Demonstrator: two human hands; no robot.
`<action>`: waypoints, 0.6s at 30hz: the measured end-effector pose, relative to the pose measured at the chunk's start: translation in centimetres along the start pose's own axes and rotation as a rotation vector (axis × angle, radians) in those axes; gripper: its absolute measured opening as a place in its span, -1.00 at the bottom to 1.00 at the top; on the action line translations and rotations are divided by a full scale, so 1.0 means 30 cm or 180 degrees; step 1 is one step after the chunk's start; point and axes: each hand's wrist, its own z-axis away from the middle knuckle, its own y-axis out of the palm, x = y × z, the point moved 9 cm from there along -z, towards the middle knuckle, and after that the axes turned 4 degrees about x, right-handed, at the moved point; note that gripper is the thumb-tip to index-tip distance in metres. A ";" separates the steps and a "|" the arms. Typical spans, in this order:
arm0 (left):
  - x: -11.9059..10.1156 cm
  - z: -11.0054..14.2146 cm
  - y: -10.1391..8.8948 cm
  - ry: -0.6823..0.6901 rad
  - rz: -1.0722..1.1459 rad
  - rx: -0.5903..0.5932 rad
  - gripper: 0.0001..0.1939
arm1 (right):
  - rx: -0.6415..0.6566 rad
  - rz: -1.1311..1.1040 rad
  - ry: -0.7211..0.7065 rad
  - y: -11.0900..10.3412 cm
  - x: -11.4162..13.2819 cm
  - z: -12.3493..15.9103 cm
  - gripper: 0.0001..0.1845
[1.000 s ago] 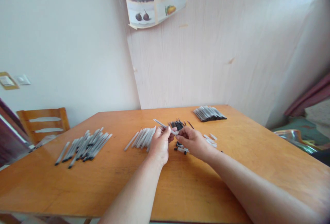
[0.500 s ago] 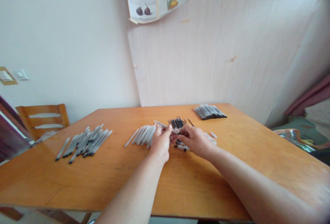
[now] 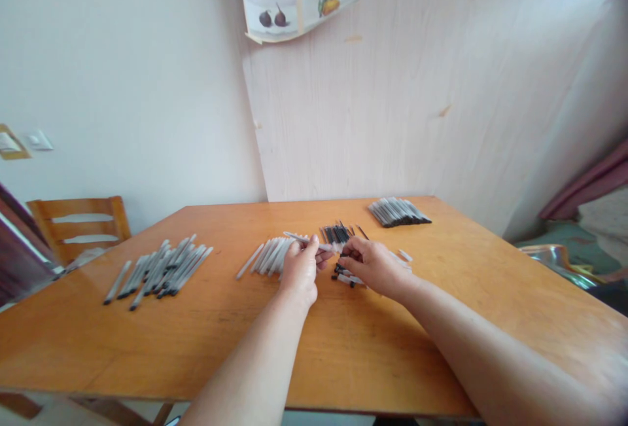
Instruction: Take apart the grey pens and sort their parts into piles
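Observation:
My left hand (image 3: 301, 272) is closed round a whitish pen barrel (image 3: 295, 237), which slants from upper left down toward my right hand. Thumb on top, fingers beneath. My right hand (image 3: 377, 269) has its fingertips pinched together just right of the barrel's end; what they hold, if anything, is too small to make out. Under it lie several black-and-white pen caps (image 3: 346, 279), partly covered. Dark pen refills (image 3: 335, 235) sit just beyond both hands. Beside my left hand is a row of whitish pen barrels (image 3: 267, 256), partly hidden by it.
On the wooden table (image 3: 206, 347), a loose heap of black-tipped pens (image 3: 161, 269) lies at the left. Another neat stack of pens (image 3: 398, 212) is at the back right. A wooden chair (image 3: 78, 223) stands beyond the left edge, and the wall (image 3: 343, 118) rises behind.
My left hand has shifted slightly left with the pen barrel, opening a small gap between the two hands. My right hand stays almost where it was.

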 end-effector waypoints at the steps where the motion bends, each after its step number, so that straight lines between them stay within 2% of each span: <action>1: -0.001 -0.002 -0.008 0.0003 -0.0011 -0.0066 -0.65 | 0.0027 0.0114 0.0016 -0.002 -0.005 0.001 -0.83; 7: -0.002 -0.007 -0.028 0.0051 -0.0139 -0.0209 -0.64 | 0.0280 0.0842 0.0106 0.004 -0.033 0.006 -0.82; 10: 0.004 -0.007 -0.018 0.0048 -0.0227 -0.0133 -0.66 | 0.0140 0.0651 0.0051 -0.008 -0.013 0.005 -0.77; 15: 0.029 -0.006 0.027 -0.0038 -0.0170 0.0270 -0.67 | -0.0133 0.0104 -0.0129 -0.018 0.036 0.005 -0.74; 18: 0.017 -0.014 0.014 -0.0008 -0.0084 0.0205 -0.67 | -0.0206 -0.0038 -0.0090 -0.021 0.019 0.000 -0.76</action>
